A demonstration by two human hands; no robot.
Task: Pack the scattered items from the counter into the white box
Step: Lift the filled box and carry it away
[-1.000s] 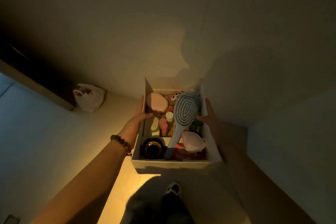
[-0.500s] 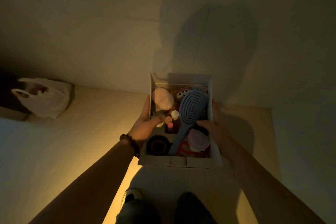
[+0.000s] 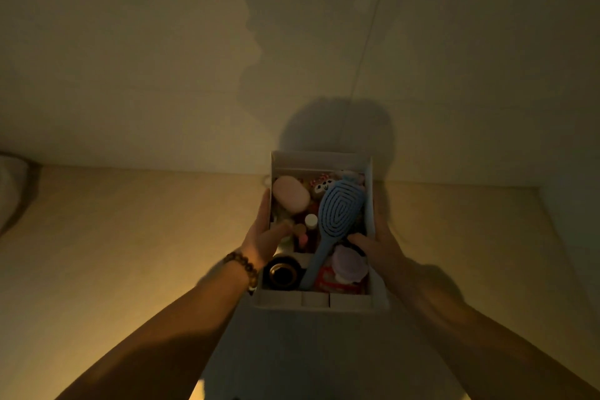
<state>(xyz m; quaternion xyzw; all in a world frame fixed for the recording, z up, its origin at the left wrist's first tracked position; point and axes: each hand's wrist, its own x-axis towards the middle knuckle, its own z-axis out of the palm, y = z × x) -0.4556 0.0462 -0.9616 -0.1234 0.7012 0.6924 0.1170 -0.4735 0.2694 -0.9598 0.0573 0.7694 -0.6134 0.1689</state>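
Observation:
The white box [image 3: 319, 299] is held out in front of me by both hands. My left hand [image 3: 264, 237] grips its left wall with the thumb hooked over the rim. My right hand [image 3: 376, 245] grips the right wall the same way. Inside lie a blue hairbrush [image 3: 337, 214], a pink oval case [image 3: 290, 195], a dark round tin [image 3: 281, 273], a lilac lidded jar [image 3: 349, 263], small bottles [image 3: 311, 221] and a cartoon-face item [image 3: 323, 185].
A dim beige surface [image 3: 130, 237] spreads under the box and meets a plain wall [image 3: 194, 58] close behind it. A pale bag edge [image 3: 9, 185] shows at the far left. Shadows of me and the box fall on the wall.
The box, held in both hands, has come closer to the wall. The view has swung right, so the white bag has slid to the left edge and my feet have dropped out of view.

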